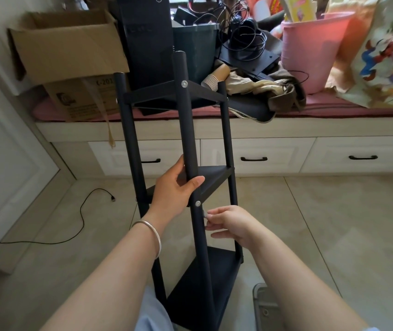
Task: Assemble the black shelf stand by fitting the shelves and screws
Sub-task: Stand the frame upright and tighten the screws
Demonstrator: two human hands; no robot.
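the black shelf stand [192,144] stands upright in mid-frame, three shelves fitted. left hand [175,187] wraps its front pole above a screw [198,203]; right hand [226,220] pinches a small silvery tool. probably light, stiff and smooth: grip poles, not shelves.

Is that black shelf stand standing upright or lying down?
Upright: the shelf stand has its poles rising from the floor, and the left hand grips the front pole.
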